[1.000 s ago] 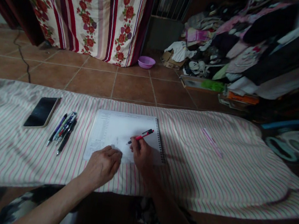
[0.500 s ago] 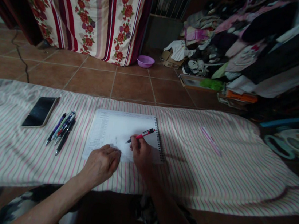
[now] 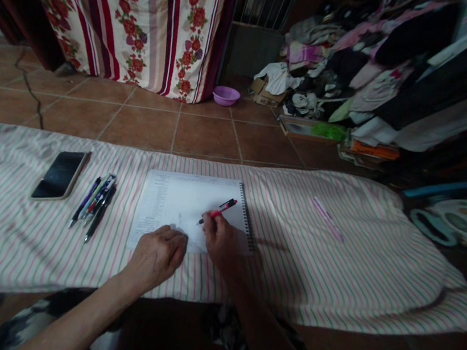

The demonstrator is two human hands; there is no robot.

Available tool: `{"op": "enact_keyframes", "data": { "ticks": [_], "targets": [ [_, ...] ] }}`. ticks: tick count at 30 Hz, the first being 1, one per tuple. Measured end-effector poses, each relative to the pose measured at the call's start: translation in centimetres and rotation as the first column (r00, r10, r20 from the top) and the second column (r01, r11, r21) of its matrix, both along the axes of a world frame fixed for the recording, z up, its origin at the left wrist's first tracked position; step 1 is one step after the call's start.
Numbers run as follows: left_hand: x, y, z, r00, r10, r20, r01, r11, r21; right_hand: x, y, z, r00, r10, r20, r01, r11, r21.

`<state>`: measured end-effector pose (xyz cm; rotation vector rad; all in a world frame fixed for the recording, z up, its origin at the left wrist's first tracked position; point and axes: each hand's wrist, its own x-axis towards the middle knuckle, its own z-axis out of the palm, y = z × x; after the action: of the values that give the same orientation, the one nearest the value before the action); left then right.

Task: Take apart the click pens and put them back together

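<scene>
- Striped cloth [image 3: 357, 277]: carries notebook [image 3: 193, 201] midway along, nearer near edge.
- Left hand [image 3: 158, 252]: curled at notebook's near edge; grip hidden, cannot tell.
- Right hand [image 3: 221, 241]: pinching red pen [image 3: 226, 205] over page; pose practically unchanged, work seemingly paused.

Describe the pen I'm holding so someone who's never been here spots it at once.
Find the striped cloth, then the spiral notebook on it. There, in the right hand's grip, is a red pen with black ends. Unlike the bunch of pens left of the notebook and the slim pink item to the right, this one is held.
</scene>
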<state>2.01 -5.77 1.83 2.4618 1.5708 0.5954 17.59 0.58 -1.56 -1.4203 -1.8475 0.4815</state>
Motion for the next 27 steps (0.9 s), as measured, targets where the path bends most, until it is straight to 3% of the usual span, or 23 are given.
{"op": "enact_keyframes", "data": {
  "ticks": [4,12,17,22,27],
  "targets": [
    [0.1,0.0,0.0,1.000,0.009,0.003,-0.009,1.000,0.021,0.3,-0.1,0.3,1.000,0.009,0.025,-0.008,0.999,-0.032],
    [0.5,0.2,-0.2,0.995,0.071,-0.066,-0.069,0.997,0.034,2.1,1.2,1.6,0.974,-0.119,-0.191,0.097,0.988,-0.118],
    [0.9,0.5,-0.1,0.991,0.110,-0.069,-0.106,0.993,0.059,5.5,3.2,2.6,0.976,-0.216,0.030,0.216,0.976,-0.010],
    [1.3,0.7,-0.2,0.990,0.113,-0.081,-0.107,0.991,0.076,11.2,4.6,2.5,0.900,-0.384,0.206,0.362,0.922,0.136],
    [1.8,0.7,-0.2,0.993,0.100,-0.068,-0.094,0.992,0.088,15.6,4.5,2.1,0.782,-0.606,0.149,0.594,0.796,0.117]
  ]
}}
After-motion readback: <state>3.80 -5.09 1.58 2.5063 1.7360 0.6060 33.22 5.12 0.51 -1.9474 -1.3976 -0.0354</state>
